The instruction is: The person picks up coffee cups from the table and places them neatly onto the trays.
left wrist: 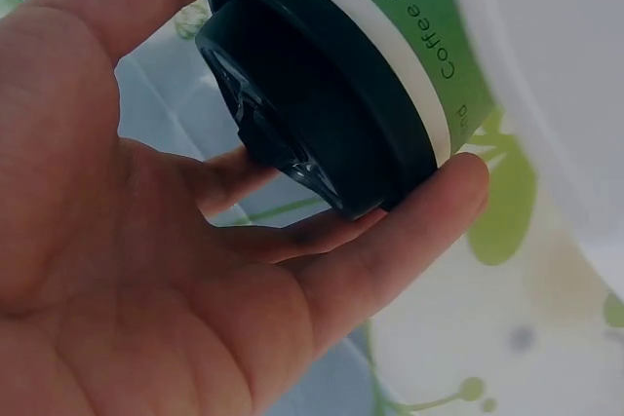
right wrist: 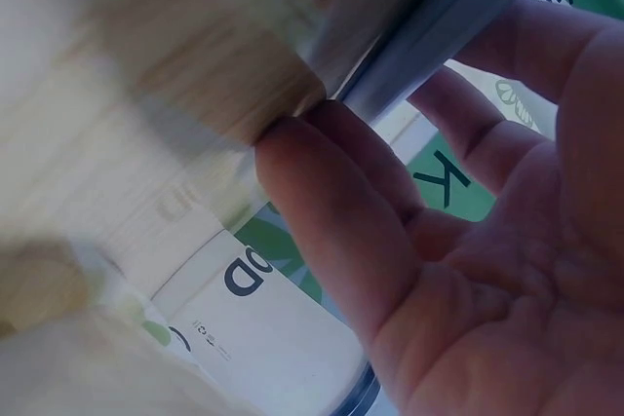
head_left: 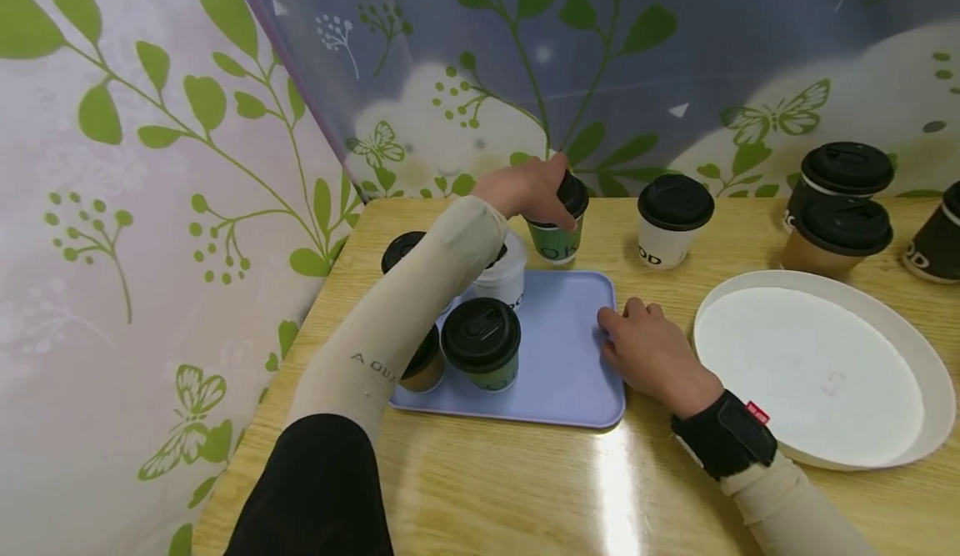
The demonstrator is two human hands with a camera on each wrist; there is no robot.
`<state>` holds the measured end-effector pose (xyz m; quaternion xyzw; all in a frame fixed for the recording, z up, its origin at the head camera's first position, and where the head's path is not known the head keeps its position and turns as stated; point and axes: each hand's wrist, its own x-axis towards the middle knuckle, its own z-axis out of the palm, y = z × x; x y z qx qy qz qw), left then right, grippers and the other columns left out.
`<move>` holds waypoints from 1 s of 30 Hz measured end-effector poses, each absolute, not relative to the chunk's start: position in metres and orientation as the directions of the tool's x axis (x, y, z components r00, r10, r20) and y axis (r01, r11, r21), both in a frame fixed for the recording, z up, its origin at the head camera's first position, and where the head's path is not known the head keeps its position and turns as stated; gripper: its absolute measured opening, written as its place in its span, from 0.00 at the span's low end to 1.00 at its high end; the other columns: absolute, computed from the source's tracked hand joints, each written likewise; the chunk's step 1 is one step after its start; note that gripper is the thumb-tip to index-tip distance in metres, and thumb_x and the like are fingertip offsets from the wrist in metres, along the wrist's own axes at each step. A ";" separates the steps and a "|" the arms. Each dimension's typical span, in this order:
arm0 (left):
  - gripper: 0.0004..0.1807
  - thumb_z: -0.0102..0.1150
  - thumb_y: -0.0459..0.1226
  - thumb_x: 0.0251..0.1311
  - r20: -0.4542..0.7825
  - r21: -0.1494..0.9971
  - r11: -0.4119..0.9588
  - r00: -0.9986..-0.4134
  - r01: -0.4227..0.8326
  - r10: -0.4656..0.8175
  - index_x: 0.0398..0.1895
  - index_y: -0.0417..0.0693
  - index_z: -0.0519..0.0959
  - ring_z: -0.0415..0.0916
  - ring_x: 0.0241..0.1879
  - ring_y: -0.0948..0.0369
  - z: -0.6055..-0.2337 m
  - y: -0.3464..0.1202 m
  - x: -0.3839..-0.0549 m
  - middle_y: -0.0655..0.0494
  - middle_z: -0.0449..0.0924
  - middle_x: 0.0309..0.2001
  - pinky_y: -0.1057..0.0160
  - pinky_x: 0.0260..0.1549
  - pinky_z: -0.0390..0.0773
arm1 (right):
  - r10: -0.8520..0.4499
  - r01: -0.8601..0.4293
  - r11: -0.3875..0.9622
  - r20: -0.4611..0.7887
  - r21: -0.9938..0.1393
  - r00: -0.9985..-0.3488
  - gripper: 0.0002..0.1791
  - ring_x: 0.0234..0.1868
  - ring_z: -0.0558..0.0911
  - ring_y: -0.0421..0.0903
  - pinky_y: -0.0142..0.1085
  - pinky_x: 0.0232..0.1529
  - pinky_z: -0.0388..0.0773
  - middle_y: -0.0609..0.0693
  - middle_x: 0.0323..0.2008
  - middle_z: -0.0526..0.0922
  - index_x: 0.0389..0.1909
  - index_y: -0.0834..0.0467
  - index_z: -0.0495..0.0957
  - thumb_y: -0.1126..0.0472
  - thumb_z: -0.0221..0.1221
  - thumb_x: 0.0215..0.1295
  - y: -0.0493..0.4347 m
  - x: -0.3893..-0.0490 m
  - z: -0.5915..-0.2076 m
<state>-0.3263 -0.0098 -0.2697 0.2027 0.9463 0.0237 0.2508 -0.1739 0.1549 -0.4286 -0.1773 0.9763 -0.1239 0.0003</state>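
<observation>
Beyond the far edge of a lavender tray [head_left: 566,348], my left hand [head_left: 525,189] grips a green paper coffee cup [head_left: 555,242] by its black lid [left wrist: 312,85], fingers spread around the rim. Whether the cup's base touches the table cannot be told. At the tray's right rim, my right hand [head_left: 651,352] pinches the edge with curled fingers [right wrist: 327,202]. On the tray's left half stand a green cup with a black lid [head_left: 482,343], a brown cup [head_left: 423,368] and a white cup [head_left: 502,277]. My left forearm partly hides that group, including another black lid [head_left: 403,249].
A white cup with a black lid [head_left: 675,222] stands behind the tray. Farther right are a black-lidded cup [head_left: 843,172], a brown cup [head_left: 832,239] and a dark cup [head_left: 937,239]. A round white tray [head_left: 817,373] lies right of my right hand. Patterned cloth [head_left: 480,81] backs the table.
</observation>
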 end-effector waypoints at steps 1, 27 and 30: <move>0.56 0.64 0.57 0.66 -0.455 0.151 0.910 -0.791 0.386 0.410 0.85 0.56 0.38 0.62 0.74 0.54 -0.269 -0.009 -0.325 0.51 0.58 0.79 0.52 0.64 0.70 | -0.345 -0.344 0.907 0.041 -0.244 -0.938 0.10 0.35 0.75 0.58 0.48 0.30 0.75 0.62 0.38 0.76 0.47 0.60 0.80 0.61 0.64 0.70 0.155 -0.174 -0.429; 0.54 0.68 0.54 0.62 -0.435 0.163 0.867 -0.754 0.471 0.492 0.83 0.55 0.47 0.76 0.48 0.59 -0.252 -0.006 -0.289 0.58 0.75 0.55 0.58 0.44 0.75 | -0.347 -0.344 0.910 0.028 -0.230 -0.938 0.10 0.36 0.75 0.59 0.49 0.30 0.77 0.64 0.39 0.76 0.47 0.60 0.79 0.61 0.64 0.70 0.155 -0.176 -0.431; 0.52 0.68 0.54 0.62 -0.436 0.166 0.860 -0.747 0.482 0.502 0.82 0.54 0.50 0.76 0.49 0.59 -0.252 -0.007 -0.288 0.57 0.75 0.56 0.59 0.45 0.75 | -0.344 -0.339 0.913 0.021 -0.228 -0.939 0.10 0.36 0.76 0.59 0.49 0.31 0.77 0.63 0.39 0.76 0.47 0.60 0.79 0.61 0.64 0.70 0.154 -0.175 -0.429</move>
